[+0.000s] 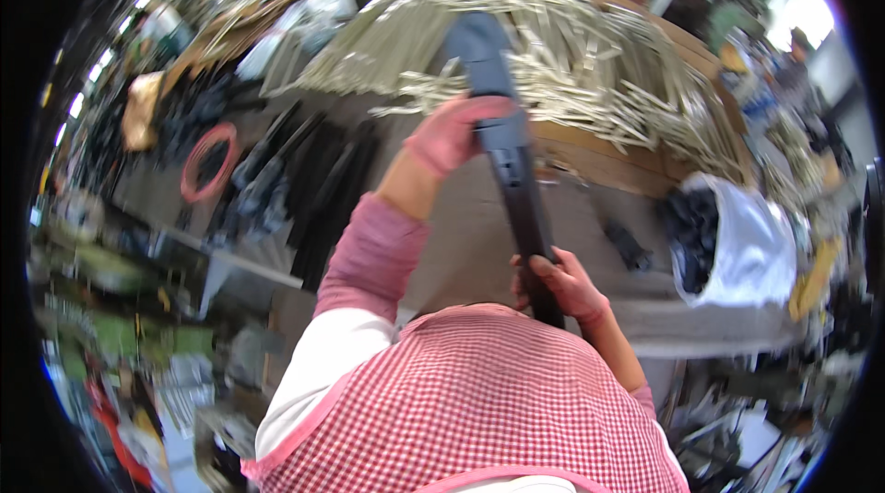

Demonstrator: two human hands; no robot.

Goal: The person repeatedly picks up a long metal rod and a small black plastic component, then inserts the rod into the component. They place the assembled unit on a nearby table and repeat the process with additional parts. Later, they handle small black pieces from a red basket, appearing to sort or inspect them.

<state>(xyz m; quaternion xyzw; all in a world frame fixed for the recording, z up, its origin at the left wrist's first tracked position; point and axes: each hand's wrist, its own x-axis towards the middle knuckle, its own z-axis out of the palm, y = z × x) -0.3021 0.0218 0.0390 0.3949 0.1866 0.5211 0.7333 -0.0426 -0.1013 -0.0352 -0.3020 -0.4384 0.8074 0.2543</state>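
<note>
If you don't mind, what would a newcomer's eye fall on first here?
Probably the long, dark blue-grey bar-shaped piece, mid-picture, gripped by the left hand and right hand. Across the upper middle spread slender, pale cream strips; at right, a rounded, open white bag holds dark pieces.

From the wearer, a long bar-like part (pixel 514 175) points to 12 o'clock above the worktable (pixel 447 239). Strips (pixel 590 106) lie on cardboard (pixel 604 157) at 12 to 1, bars (pixel 343 181) at 11, a coil (pixel 188 175) at 10, a sack (pixel 751 244) at 2.

No legible lettering or numbers.
</note>
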